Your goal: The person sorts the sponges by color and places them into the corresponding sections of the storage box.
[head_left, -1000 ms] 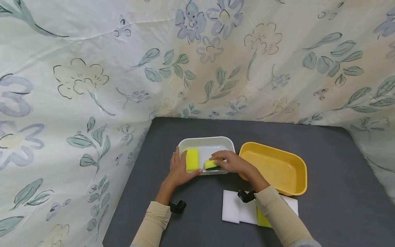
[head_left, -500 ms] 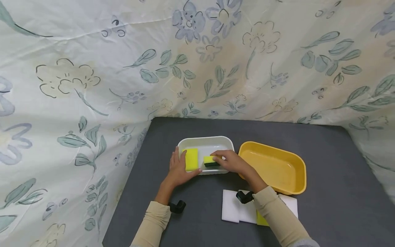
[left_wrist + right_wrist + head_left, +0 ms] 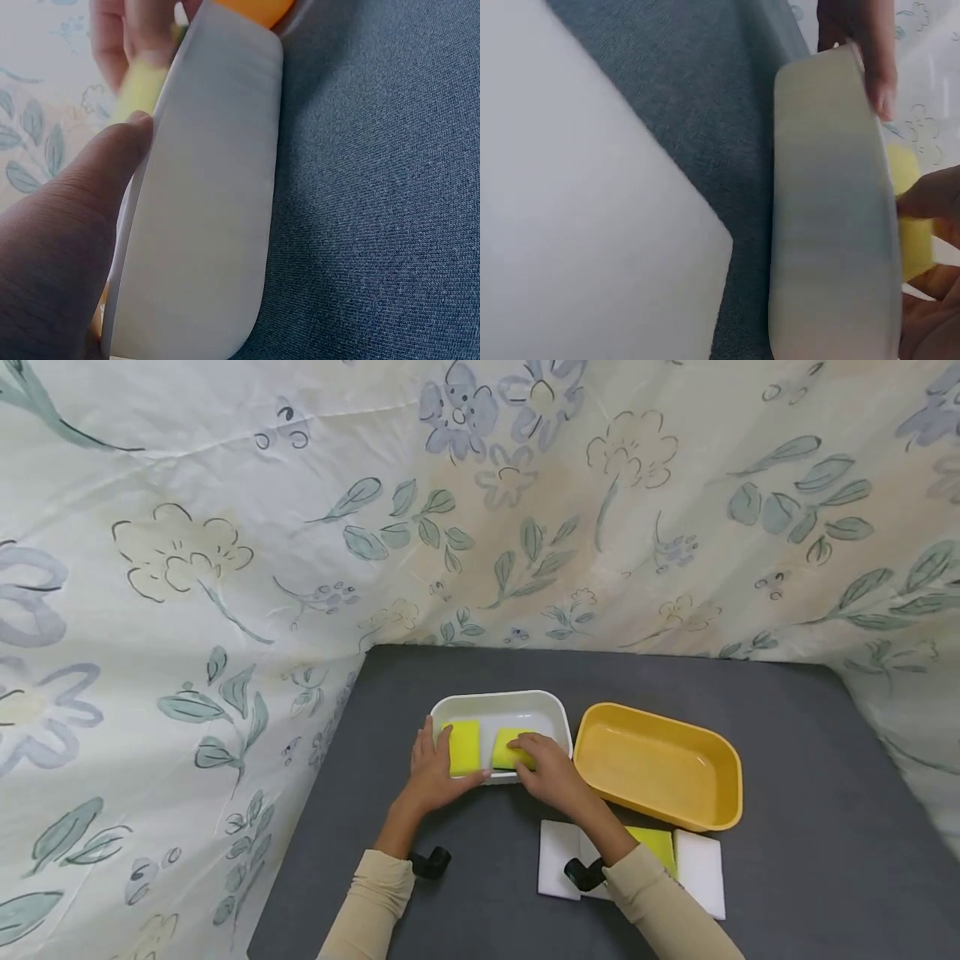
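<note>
In the head view, a white tray holds a yellow sponge at its left end. My left hand rests on the tray's near left corner, fingers spread and fairly straight, the thumb at the near rim. Right of that sponge, my right hand pinches a second yellow sponge inside the tray; its dark underside shows slightly. The left wrist view shows my thumb against the rim of the white tray. In the right wrist view, fingers hold the blurred yellow sponge beyond the tray wall.
A yellow-orange tray stands right of the white one. Nearer on the dark table lie white pieces and a yellow-green piece, partly behind my right forearm. A floral cloth rises behind and at the left.
The pinched sponge has turned from on edge to yellow face up. My right hand and forearm have shifted left and nearer, uncovering more of the yellow-green piece. My left hand has stayed in place.
</note>
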A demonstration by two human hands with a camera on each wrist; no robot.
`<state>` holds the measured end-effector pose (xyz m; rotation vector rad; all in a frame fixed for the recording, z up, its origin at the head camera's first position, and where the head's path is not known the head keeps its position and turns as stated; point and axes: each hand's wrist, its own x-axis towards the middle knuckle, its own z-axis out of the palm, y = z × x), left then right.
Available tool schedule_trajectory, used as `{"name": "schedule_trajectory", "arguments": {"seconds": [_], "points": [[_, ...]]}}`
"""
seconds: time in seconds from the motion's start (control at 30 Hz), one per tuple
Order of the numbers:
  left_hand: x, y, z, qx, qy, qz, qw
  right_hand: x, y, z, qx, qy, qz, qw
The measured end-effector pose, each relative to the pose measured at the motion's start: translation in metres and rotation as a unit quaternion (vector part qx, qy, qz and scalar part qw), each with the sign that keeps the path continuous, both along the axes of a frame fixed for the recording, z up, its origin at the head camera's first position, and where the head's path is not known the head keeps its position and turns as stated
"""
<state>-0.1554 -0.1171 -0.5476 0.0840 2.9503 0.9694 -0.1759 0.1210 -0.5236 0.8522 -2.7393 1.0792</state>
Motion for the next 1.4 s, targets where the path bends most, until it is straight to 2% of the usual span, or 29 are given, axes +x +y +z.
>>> {"name": "schedule_trajectory", "arguments": {"seconds": [0.2,0.5,0.73,0.9,1.27,1.4], "points": [[0.002,0.002,0.0,-0.004,-0.007,-0.002,1.0,-0.005,-0.001,0.0,0.051,-0.023,-0.009,0.9984],[0.002,0.003,0.003,-0.007,0.008,-0.001,0.9999,-0.015,-0.006,0.002,0.115,-0.038,-0.007,0.9926],[0.001,0.002,0.004,-0.009,-0.01,-0.001,0.9999,-0.023,-0.005,-0.002,0.103,-0.006,0.037,0.994],[0.001,0.001,0.005,-0.007,-0.011,-0.003,0.9999,-0.027,-0.006,-0.004,0.095,-0.023,0.065,0.9931],[0.001,0.0,0.006,0.005,0.011,-0.004,0.9999,-0.029,-0.016,-0.009,0.074,-0.037,0.057,0.9949],[0.001,-0.001,0.007,0.004,0.002,-0.004,1.0,-0.027,-0.022,-0.008,0.064,-0.034,0.061,0.9955]]}}
